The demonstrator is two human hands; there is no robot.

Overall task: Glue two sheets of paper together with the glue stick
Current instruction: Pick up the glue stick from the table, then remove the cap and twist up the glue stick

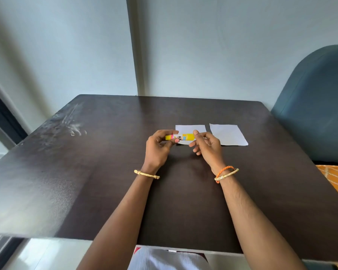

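One glue stick [180, 137] and two sheets of paper lie toward the far right of the dark counter [86, 172]. The left hand [160, 146] pinches the yellow stick's left end, holding it level above the left sheet [190, 129], which it partly hides. Its label shows a "K"; the rest is unreadable. The right hand [206, 143] touches the stick's right end, fingers loosely spread. The right sheet [227, 134] lies just beside, fully visible.

Yellow glue stick [180, 137], white paper sheets [228, 134], dark brown table [105, 172]
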